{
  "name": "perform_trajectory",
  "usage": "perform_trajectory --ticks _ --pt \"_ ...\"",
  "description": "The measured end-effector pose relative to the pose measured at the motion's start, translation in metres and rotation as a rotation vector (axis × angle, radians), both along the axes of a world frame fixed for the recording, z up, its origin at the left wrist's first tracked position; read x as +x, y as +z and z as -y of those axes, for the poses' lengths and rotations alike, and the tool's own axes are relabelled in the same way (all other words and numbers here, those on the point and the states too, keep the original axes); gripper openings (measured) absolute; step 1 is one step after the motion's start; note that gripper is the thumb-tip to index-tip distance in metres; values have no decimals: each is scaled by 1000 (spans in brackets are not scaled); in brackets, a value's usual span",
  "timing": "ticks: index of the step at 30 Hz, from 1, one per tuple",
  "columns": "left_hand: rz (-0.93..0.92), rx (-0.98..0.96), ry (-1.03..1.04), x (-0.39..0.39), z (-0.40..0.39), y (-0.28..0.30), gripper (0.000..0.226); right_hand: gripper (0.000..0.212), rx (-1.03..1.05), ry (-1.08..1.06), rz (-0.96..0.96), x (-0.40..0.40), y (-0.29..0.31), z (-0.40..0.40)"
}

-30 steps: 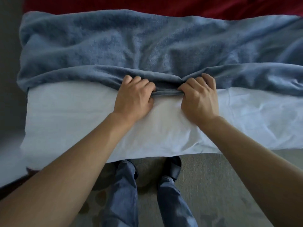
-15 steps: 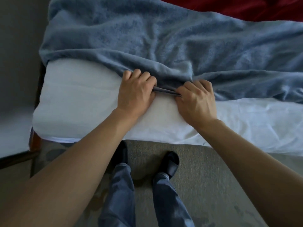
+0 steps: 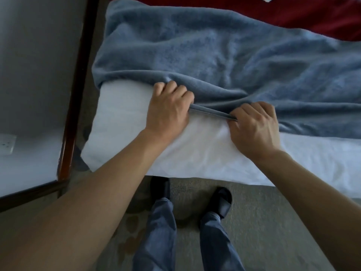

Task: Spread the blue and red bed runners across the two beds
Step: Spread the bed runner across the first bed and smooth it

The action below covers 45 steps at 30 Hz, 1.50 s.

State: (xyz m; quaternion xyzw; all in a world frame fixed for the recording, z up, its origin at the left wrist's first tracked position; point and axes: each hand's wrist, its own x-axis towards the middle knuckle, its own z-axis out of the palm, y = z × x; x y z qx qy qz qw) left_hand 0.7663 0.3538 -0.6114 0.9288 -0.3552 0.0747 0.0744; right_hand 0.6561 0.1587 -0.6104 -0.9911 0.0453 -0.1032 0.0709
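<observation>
Hands sit further apart than a moment ago, the left hand [image 3: 169, 110] and right hand [image 3: 254, 126] each gripping the blue runner [image 3: 224, 61] by its hem, now stretched taut between them. Rumpled, it covers the white bed [image 3: 195, 153] beyond them; the red runner [image 3: 293, 14] lies farther off.

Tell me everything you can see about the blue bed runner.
The blue bed runner is a soft, fleecy-looking, grey-blue cloth, rumpled with folds, lying across the white bed sheet. Its left end hangs over the mattress edge. Beyond its far edge lies the red runner. The near hem is pulled taut into a thin line between the left hand and the right hand; both grip it with curled fingers.
</observation>
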Motion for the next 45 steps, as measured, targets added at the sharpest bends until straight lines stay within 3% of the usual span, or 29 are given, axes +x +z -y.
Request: perform_trajectory --ticks 3,7,12,20,28,38,45 --pt "13 -50 -22 3 -7 -1 10 6 17 21 33 23 4 -33" --pt "38 -87 63 20 -23 4 14 15 40 30 110 55 7 -71" --pt "-31 -34 115 37 -52 -1 20 18 4 -4 37 29 5 -47" --pt "22 -104 132 36 -97 -11 16 9 97 99 54 81 4 -124" --pt "-27 -19 282 60 -152 -13 18 6 45 54 -31 66 -1 -111" --pt "-81 -34 375 63 -210 -24 11 8 112 248 36 122 -5 -209" --pt "-190 -42 418 49 -208 -37 11 22 55 210 63 96 -15 -179"
